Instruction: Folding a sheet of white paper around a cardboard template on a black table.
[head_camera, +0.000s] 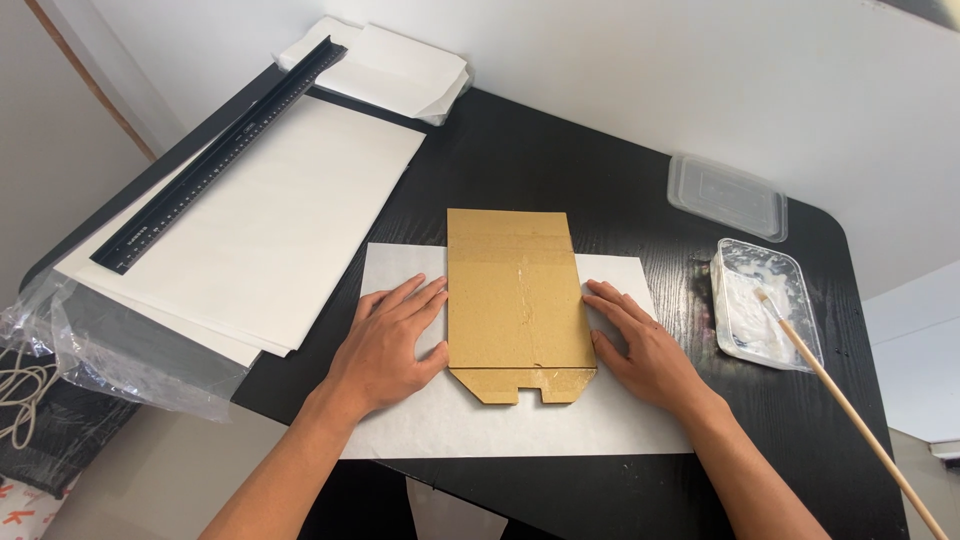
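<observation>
Cardboard piece (515, 300) lies flat between both hands on a white paper sheet (480, 420), long axis running away from the person. Left hand (385, 345) and right hand (640, 345) are spread flat, flanking its edges, equally near. Glue tray (765, 300) with brush (850, 400) sits right; ruler (220, 155) far left.

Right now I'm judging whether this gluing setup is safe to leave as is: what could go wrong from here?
The brush leans out of the open glue tray with its long handle jutting past the table edge; a bump from the right hand might tip it. The flattened cardboard on the white sheet shows a shiny streak, possibly wet glue; the left hand could smear it if it slides.
</observation>
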